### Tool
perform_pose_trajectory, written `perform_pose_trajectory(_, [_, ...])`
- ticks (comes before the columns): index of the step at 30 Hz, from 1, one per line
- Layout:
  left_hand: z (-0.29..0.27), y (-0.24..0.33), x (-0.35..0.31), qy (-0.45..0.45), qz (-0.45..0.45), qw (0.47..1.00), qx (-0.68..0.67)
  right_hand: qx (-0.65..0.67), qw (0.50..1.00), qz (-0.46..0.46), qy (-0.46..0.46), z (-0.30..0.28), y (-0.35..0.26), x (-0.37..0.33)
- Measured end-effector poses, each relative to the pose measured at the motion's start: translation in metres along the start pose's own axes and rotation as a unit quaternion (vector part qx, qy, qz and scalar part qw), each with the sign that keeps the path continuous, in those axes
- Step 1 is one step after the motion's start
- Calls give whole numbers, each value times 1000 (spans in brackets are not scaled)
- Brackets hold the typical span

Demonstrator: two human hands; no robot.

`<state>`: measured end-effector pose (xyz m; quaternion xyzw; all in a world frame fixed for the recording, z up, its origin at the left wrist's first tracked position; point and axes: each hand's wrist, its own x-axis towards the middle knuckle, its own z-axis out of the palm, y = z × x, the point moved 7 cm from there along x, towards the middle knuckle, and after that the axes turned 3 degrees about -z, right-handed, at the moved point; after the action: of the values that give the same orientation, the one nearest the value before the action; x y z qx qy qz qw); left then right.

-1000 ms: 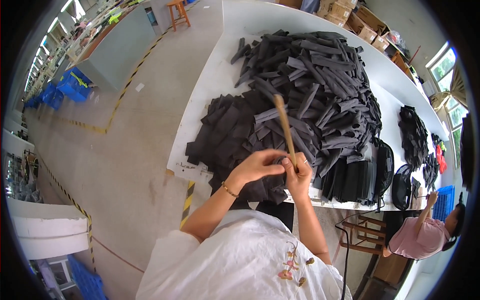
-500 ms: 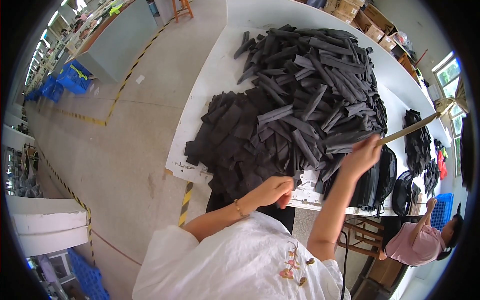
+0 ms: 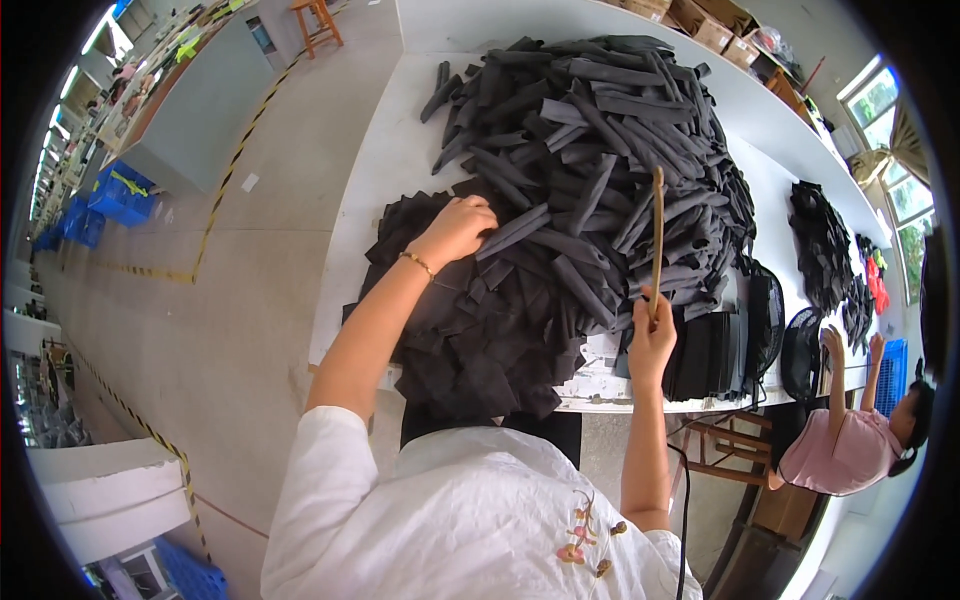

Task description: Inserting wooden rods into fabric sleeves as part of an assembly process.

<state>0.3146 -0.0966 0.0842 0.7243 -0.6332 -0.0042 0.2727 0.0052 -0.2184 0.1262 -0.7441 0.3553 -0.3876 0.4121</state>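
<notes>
My left hand (image 3: pixel 458 230) lies over the left side of a heap, its fingers curled down onto black pieces; what they pinch, if anything, is hidden. Under and in front of it spread flat black fabric pieces (image 3: pixel 470 350). Beyond and to the right are piled dark grey fabric tubes (image 3: pixel 630 110), one of them (image 3: pixel 513 232) close by the left fingertips. My right hand (image 3: pixel 652 340) is closed round the lower end of a thin light-brown stick (image 3: pixel 657 235), held upright at the heap's right front edge.
The heap rests on a white table (image 3: pixel 375 150) with a raised back. To the right stand black mesh-covered parts (image 3: pixel 765 310) and another black pile (image 3: pixel 820 245). A co-worker in pink (image 3: pixel 840 450) sits at the far right beside a wooden stool (image 3: pixel 725 450). A black cable (image 3: pixel 686 500) hangs by my right arm.
My left hand has moved from the table's front edge forward and left onto the heap. My right hand has drawn back left, and the stick has swung from pointing right to upright.
</notes>
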Motion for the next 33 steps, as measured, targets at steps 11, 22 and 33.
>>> perform_pose_trajectory(11, [-114,24,-32,123,-51,989,-61,-51,979,-78,-180,9,-32,-39])
perform_pose_trajectory(22, [-130,80,-42,46,-5,993,-108,-182,930,-236,-216,2,-75,-47])
perform_pose_trajectory(33, [-103,205,-56,92,184,979,-9,82,941,15,-329,77,-35,-90])
